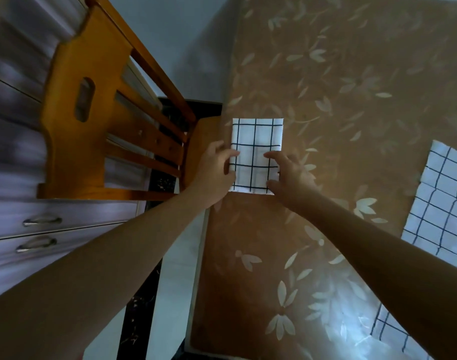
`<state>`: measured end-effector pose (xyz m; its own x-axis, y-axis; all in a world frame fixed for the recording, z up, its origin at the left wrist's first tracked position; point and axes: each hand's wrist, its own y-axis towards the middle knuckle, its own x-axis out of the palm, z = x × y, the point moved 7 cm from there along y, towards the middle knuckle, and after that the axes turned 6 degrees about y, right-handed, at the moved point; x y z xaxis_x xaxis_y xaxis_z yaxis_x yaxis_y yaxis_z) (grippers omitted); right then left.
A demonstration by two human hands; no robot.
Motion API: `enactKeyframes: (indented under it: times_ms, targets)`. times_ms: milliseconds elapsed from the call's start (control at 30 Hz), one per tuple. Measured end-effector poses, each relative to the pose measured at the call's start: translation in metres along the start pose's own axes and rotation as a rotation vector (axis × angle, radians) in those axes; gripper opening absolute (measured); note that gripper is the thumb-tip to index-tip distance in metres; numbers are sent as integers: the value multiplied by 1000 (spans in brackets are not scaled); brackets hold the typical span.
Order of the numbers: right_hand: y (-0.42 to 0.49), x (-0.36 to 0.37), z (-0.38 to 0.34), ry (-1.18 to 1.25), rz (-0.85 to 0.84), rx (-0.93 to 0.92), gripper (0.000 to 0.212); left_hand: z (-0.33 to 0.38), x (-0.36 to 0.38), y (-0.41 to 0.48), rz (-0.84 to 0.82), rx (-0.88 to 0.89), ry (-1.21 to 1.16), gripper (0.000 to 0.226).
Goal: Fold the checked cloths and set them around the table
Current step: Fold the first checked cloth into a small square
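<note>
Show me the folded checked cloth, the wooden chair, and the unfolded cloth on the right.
folded checked cloth [257, 135]: head view, bare upper half.
wooden chair [74, 152]: head view, broad back slat.
unfolded checked cloth [441, 203]: head view, middle of the visible part.

head-worn view, steeply down, table [326, 74] close

dim, soft picture; glare on table [334, 331]; blurred, warped edges.

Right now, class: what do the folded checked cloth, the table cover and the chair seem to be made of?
Folded checked cloth: likely thin woven fabric, matte; it holds crisp folds. Table cover: probably vinyl or oilcloth, glossy; light glares off its leaf print. Chair: wood, varnished orange-brown; smooth sheen, grain blurred.
</note>
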<state>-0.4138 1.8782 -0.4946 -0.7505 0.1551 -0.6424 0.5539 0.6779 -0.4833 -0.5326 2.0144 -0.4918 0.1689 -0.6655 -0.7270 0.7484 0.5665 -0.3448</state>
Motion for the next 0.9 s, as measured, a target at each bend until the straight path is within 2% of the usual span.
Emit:
enactKeyframes:
  times_ms: [100, 200, 333, 467, 600, 767, 900]
  targets:
    - [-8, -10, -6, -210, 106, -72, 59, 4, -3, -5, 97, 110, 157, 46]
    - [3, -15, -19, -312, 231, -209, 55, 13, 1, 7, 173, 238, 311, 51]
    - [40, 8, -23, -494, 173, -363, 59, 16, 27, 44, 102, 330, 515, 56]
    - [58, 25, 3, -525, 148, -309, 63, 0, 41, 55, 103, 352, 677, 61]
    - [58, 23, 12, -596, 143, -307, 74, -10, 40, 56, 74, 345, 707, 75]
    - [57, 10, 22, -748, 55, -316, 89, -18, 34, 58, -20, 394, 831, 94]
    - [61, 10, 25, -761, -7, -299, 95, -20, 35, 62, -75, 399, 802, 102]
